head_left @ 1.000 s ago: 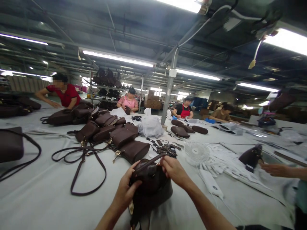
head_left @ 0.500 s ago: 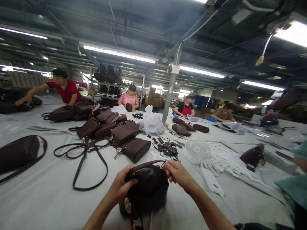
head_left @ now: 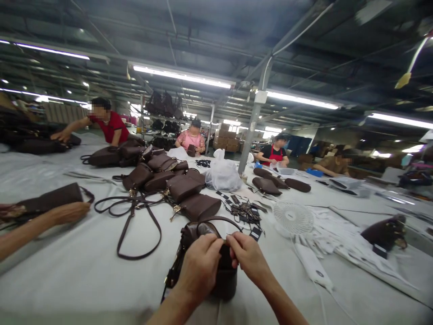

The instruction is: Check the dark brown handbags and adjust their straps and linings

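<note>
A dark brown handbag (head_left: 224, 280) stands upright on the white table (head_left: 74, 275) right in front of me, its curved handle (head_left: 216, 220) arching over the top. My left hand (head_left: 199, 266) wraps over the bag's front and top rim. My right hand (head_left: 248, 259) pinches the bag's top edge beside it, the fingertips of both hands touching. A small black tag (head_left: 256, 233) lies just beyond my right hand.
A heap of brown bags (head_left: 176, 187) with long straps (head_left: 135, 225) lies ahead, next to a white plastic bag (head_left: 222, 175), a small white fan (head_left: 293, 216) and white paper sheets (head_left: 341, 230). A co-worker's hand (head_left: 69, 211) reaches in from the left; several people work farther off.
Both my hands have come together on the bag's top, letting go of its handle. The view swung left, and a co-worker's arm came in at the left by a flat brown bag.
</note>
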The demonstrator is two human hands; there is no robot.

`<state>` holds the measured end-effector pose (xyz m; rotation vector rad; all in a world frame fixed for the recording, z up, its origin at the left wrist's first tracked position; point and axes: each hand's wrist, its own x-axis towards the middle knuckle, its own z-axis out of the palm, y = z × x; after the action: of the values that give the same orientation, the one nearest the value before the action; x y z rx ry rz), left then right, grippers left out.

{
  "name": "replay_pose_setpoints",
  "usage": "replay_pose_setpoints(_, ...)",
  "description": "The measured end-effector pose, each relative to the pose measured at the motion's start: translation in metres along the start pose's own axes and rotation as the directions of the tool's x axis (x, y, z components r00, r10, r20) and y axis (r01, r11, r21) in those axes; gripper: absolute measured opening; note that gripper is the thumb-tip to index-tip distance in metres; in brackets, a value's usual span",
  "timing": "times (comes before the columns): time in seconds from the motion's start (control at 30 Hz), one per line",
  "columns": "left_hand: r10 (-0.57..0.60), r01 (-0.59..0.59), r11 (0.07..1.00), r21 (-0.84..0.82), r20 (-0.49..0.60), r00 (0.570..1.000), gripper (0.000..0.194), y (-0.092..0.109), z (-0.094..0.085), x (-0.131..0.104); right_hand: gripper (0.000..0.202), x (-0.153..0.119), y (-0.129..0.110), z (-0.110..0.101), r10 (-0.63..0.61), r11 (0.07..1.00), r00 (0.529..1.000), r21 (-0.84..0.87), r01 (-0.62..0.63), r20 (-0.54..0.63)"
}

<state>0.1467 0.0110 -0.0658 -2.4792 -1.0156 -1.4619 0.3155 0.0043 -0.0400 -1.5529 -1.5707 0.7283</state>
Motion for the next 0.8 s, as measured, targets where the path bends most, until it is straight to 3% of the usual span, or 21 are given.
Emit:
replay_pose_setpoints(0.1,-0.069,0.051,0.987,0.153,0.116,0.991,0.014,0.02,0.016,0.008,0.041,-0.013,-0.007,0.003,-0.09,0.996,0.996,-0.026,0.09,-0.003)
replay_pose_setpoints(0.23,-0.108,0.086,0.977,0.195,0.103,0.989,0.017,0.019,0.026,0.012,0.041,-0.03,-0.001,-0.005,-0.181,0.983,0.983,-0.004,0.181,0.028)
replay_pose_setpoints(0.33,-0.116,0.101,0.979,0.177,0.077,0.99,0.018,0.017,0.022,0.01,0.037,-0.037,0.024,-0.013,-0.171,0.985,0.954,-0.007,0.174,-0.247)
replay_pose_setpoints(0.4,-0.11,0.099,0.986,0.136,0.072,0.991,0.021,0.017,0.018,0.009,0.065,-0.038,0.047,-0.012,-0.1,0.992,0.899,0.032,0.126,-0.426)
replay_pose_setpoints(0.47,-0.09,0.083,0.993,0.089,0.075,0.993,0.023,0.016,0.016,0.008,0.08,-0.037,0.067,-0.002,-0.035,0.979,0.926,0.173,0.107,-0.375)
replay_pose_setpoints(0.53,-0.082,0.077,0.995,0.058,0.075,0.994,0.023,0.015,0.016,0.008,0.063,-0.034,0.077,0.013,-0.048,0.947,0.982,0.304,0.102,-0.181)
replay_pose_setpoints(0.6,-0.079,0.077,0.996,0.044,0.064,0.995,0.023,0.013,0.017,0.009,0.045,-0.032,0.077,0.027,-0.095,0.949,0.992,0.293,0.115,-0.081)
replay_pose_setpoints(0.73,-0.057,0.057,0.998,-0.001,0.077,0.995,0.024,0.011,0.018,0.01,0.042,-0.028,0.059,0.035,-0.203,0.974,0.955,0.051,0.219,-0.217)
replay_pose_setpoints(0.8,-0.038,0.04,0.999,-0.019,0.096,0.995,0.022,0.012,0.019,0.011,0.037,-0.027,0.051,0.032,-0.3,0.953,0.933,-0.012,0.304,-0.196)
